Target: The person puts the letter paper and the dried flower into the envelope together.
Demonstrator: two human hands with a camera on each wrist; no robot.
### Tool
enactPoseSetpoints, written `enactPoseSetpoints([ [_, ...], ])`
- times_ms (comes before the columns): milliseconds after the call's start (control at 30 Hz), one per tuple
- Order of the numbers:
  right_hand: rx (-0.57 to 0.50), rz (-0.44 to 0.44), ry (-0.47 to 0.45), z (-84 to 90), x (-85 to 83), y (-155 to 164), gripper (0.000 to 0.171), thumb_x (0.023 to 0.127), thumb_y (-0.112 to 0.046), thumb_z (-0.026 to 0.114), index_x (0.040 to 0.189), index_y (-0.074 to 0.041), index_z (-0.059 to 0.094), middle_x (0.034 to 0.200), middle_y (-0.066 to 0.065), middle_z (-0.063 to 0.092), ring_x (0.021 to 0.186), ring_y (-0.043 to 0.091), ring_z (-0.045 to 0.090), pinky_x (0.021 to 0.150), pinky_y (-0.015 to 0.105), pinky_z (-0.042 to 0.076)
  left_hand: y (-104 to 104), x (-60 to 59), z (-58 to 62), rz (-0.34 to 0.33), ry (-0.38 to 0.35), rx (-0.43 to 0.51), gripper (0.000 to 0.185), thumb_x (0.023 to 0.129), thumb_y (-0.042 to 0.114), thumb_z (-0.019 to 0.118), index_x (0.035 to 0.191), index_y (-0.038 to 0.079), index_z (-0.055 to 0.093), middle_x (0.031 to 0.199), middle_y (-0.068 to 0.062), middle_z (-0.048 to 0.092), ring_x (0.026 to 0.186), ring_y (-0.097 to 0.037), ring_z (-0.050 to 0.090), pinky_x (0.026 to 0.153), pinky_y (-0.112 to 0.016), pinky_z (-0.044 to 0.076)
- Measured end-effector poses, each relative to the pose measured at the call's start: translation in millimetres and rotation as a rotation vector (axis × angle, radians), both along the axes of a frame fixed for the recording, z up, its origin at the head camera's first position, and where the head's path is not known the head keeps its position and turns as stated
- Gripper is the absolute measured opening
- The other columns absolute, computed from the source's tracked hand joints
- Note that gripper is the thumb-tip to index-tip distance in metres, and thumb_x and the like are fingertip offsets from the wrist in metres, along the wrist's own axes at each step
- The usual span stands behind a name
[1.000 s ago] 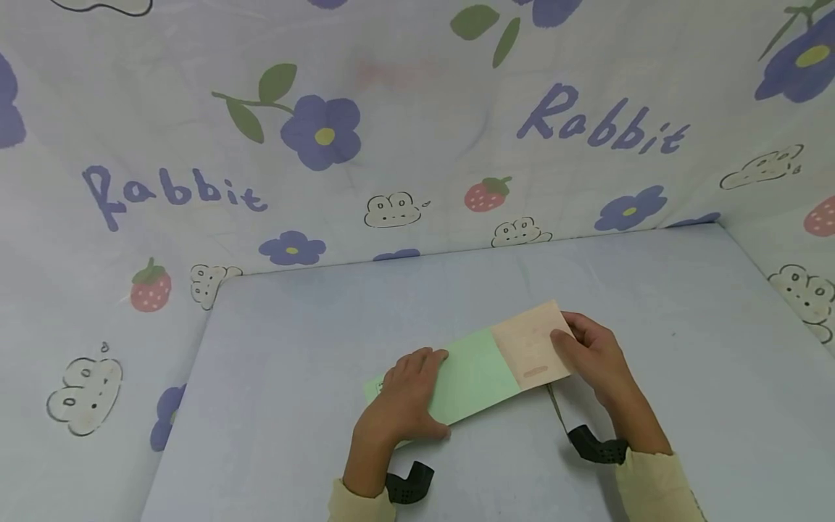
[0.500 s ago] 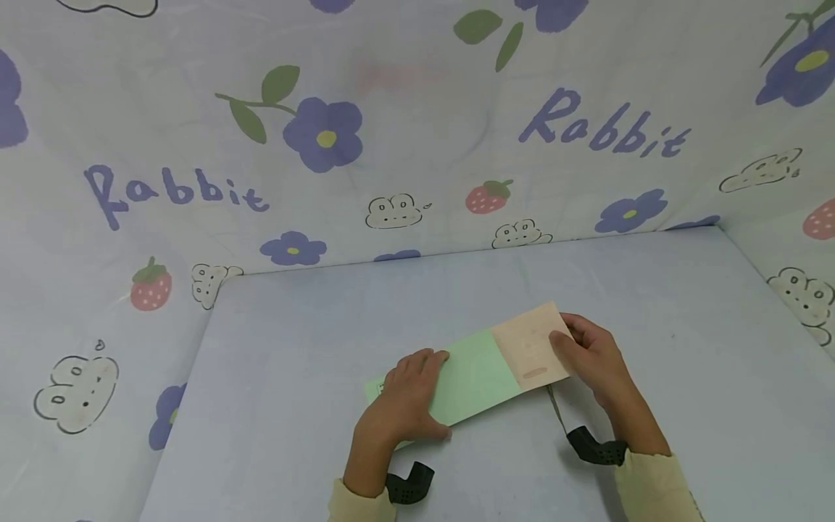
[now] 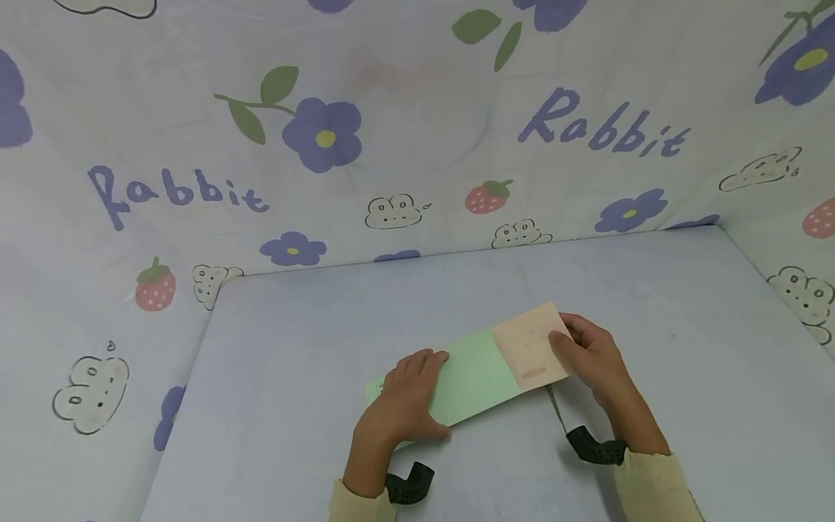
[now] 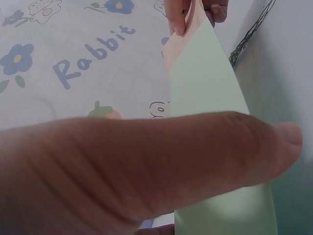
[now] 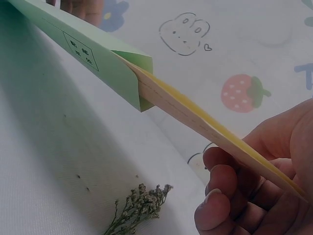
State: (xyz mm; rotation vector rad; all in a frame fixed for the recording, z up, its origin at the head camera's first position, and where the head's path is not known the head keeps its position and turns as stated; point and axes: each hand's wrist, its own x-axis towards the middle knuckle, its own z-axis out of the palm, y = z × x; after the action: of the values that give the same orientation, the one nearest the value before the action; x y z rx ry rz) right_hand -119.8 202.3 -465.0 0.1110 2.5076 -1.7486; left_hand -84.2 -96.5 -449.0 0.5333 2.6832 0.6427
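A light green envelope [image 3: 472, 377] is held above a pale blue table [image 3: 293, 341], with a peach card [image 3: 528, 344] sticking out of its right end. My left hand [image 3: 407, 395] grips the envelope's left end, thumb underneath and fingers on top. My right hand [image 3: 587, 355] pinches the card's right end. In the left wrist view my thumb [image 4: 146, 166] lies across the green envelope [image 4: 210, 83]. The right wrist view shows the card [image 5: 195, 117] partly inside the envelope [image 5: 93, 54], with my fingers [image 5: 230, 200] curled under it.
A dried flower sprig [image 5: 139, 208] lies on the table under the right hand, its stem [image 3: 554, 406] visible from the head. Printed cloth with flowers, strawberries and the word Rabbit [image 3: 600, 130] walls the table at the back and sides.
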Motion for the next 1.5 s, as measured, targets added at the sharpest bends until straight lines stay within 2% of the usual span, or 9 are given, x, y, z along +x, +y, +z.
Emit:
enactPoseSetpoints([
  [333,-0.019,0.011,0.002,-0.5,0.4,-0.2,0.043,0.102,-0.018,0.057,0.138,0.004,0.054,0.103,0.019,0.067,0.079,0.018,0.063,0.065,0.031,0.053,-0.3,-0.1,0.6,-0.005,0.011,-0.004,0.104,0.068,0.029,0.093,0.151,0.01,0.034,0.153,-0.016,0.036,0.142,-0.034,0.031,0.112,-0.053,0.03],
  [1500,-0.016,0.02,-0.005,-2.2,-0.6,0.0,0.044,0.102,-0.02,0.057,0.14,0.003,0.054,0.109,0.021,0.067,0.083,0.018,0.063,0.067,0.032,0.053,-0.5,0.2,0.1,-0.001,0.006,0.015,0.103,0.068,0.027,0.092,0.151,0.01,0.034,0.153,-0.016,0.036,0.142,-0.034,0.031,0.112,-0.053,0.029],
])
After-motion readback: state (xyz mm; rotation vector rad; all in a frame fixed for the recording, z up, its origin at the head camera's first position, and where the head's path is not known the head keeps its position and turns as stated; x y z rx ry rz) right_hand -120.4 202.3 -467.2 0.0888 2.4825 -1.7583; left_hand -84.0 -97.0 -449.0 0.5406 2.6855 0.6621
